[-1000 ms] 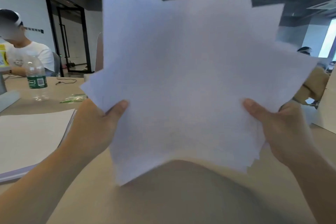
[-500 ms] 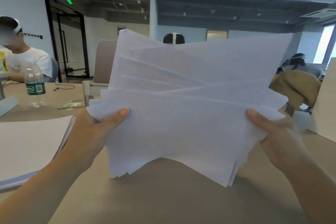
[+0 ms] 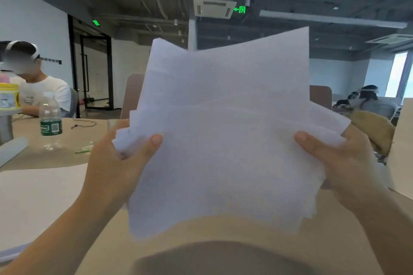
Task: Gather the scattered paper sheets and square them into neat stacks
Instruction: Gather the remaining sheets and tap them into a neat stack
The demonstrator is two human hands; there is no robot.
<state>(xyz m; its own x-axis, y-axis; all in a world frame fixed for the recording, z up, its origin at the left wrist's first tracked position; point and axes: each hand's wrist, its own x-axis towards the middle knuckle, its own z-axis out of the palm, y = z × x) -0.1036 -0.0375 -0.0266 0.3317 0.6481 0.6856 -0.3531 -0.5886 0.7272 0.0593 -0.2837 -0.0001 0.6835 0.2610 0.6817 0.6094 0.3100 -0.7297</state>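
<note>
White paper sheets (image 3: 223, 140), loose bundle, held upright in air. Edges ragged, unaligned, corners fanning at top and sides. Left hand (image 3: 111, 163) and right hand (image 3: 342, 163) pinch side edges. Second paper stack (image 3: 40, 203) flat, squared, at left.

Two bare arms are all that shows of the person. The left forearm (image 3: 55, 236) fills the corner at 7 o'clock and the right forearm (image 3: 393, 230) the edge at 4 o'clock. Both are uncovered from the picture's edge to the wrist. The left hand (image 3: 111, 169), at 9 o'clock of the middle, and the right hand (image 3: 342, 163), at 3 o'clock, are bare too. Each shows mainly its thumb and the fleshy base below it. The left thumbnail (image 3: 157, 139) and right thumbnail (image 3: 301, 136) are short, rounded and plain. Most of the other fingers are hidden.
</note>
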